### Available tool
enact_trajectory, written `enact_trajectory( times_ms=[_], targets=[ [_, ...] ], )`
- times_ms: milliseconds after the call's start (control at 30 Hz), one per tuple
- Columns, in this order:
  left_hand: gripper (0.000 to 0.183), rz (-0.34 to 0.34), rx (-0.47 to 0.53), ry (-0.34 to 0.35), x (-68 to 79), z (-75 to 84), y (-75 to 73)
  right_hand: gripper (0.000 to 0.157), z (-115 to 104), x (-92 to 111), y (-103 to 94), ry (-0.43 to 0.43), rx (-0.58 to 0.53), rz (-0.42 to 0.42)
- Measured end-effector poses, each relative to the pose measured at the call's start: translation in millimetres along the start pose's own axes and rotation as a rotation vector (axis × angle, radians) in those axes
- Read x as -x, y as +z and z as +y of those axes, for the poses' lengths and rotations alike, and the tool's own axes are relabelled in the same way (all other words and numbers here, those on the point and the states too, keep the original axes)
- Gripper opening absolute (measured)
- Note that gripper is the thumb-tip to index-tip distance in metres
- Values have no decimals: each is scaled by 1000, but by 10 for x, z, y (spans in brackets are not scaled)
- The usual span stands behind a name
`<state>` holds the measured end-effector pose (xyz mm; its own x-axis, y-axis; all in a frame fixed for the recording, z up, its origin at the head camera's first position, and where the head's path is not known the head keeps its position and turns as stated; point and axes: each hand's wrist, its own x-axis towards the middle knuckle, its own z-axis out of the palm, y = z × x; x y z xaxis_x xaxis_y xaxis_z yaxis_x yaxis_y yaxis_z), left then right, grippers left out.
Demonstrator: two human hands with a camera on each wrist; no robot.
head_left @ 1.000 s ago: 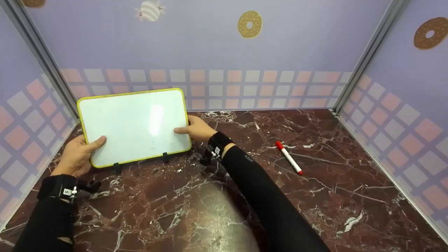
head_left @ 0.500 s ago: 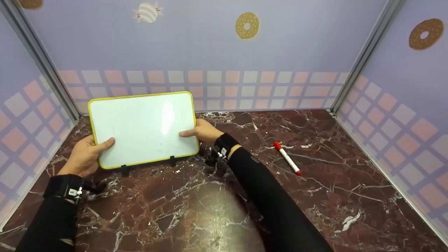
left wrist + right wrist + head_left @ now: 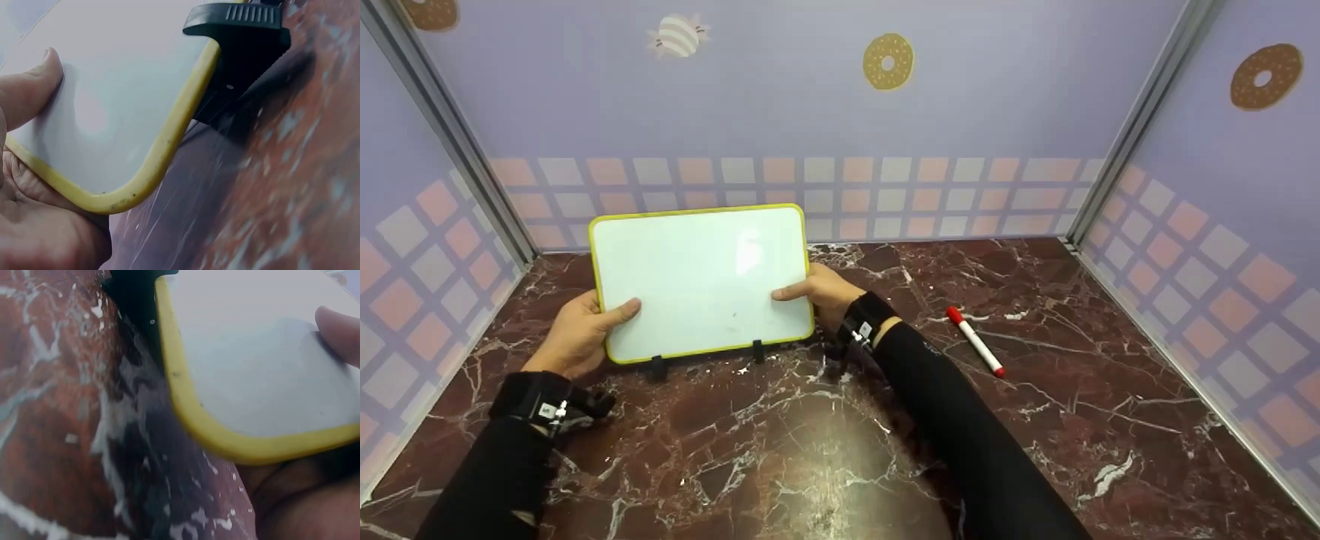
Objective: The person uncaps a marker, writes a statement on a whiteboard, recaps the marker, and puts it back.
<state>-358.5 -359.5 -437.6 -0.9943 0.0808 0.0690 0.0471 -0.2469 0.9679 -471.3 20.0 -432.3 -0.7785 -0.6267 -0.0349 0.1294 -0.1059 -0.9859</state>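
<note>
A small whiteboard (image 3: 701, 277) with a yellow frame leans back on black feet at its lower edge, left of the middle in the head view. My left hand (image 3: 585, 330) grips its left side, thumb on the white face and fingers behind. On the opposite side my right hand (image 3: 821, 292) holds the edge the same way, its other fingers mostly hidden behind the board. One black foot (image 3: 242, 34) clips over the yellow rim in the left wrist view. In the right wrist view, the rounded yellow corner (image 3: 225, 444) hangs close over the marble surface.
A white marker (image 3: 976, 341) with red ends lies to the right on the dark red marble table (image 3: 825, 450). A lilac back wall (image 3: 780, 112) with checks and printed sweets rises behind, and side walls close off left and right.
Both hands have carried the whiteboard to the right along the table, and its tilt in the view has lessened a little. The marker has stayed in place.
</note>
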Motion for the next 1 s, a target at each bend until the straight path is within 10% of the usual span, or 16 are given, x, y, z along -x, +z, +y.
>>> enact_trajectory(
  times_ms=[1000],
  targets=[
    [24,-20,-81,-8,-196,-201,609,36,49,413,-492,-39,-114,1]
  ],
)
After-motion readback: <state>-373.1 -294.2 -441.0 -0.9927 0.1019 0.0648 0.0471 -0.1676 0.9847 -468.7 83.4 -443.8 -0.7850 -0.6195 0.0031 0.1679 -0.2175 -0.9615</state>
